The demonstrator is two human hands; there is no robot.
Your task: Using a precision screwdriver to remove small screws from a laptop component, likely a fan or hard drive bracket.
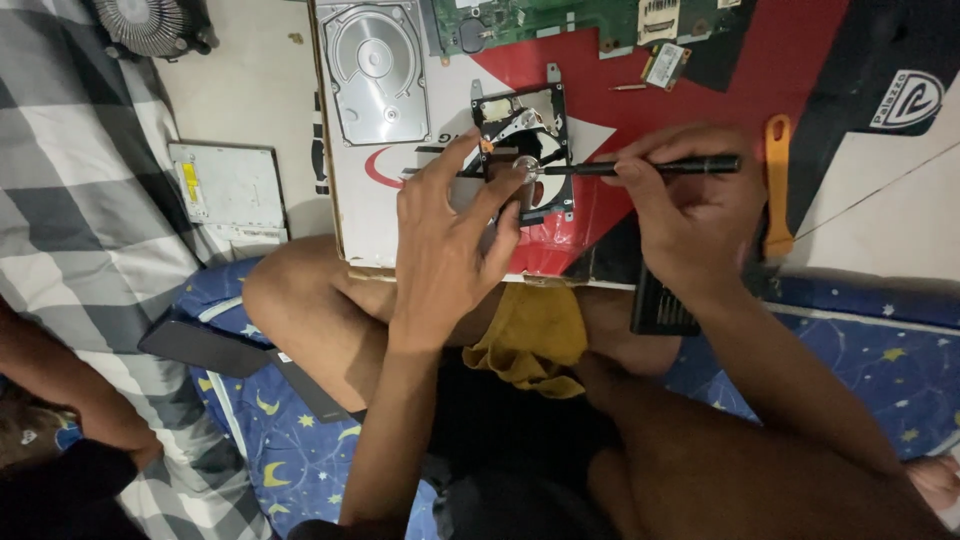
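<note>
A small opened hard drive (522, 125) with a black frame lies on a red and white cardboard sheet (600, 95). My left hand (450, 235) rests on it, fingertips pinching a small round silver part (526, 168) at its middle. My right hand (690, 205) grips a slim black screwdriver (650, 167), held level with its tip pointing left at that silver part.
A larger silver hard drive (375, 70) and a green circuit board (540, 22) lie at the cardboard's far edge. An orange pry tool (778, 185) sits to the right. A grey drive case (228, 190) and a cooling fan (150, 25) are at left. Another person's arm (70, 390) shows lower left.
</note>
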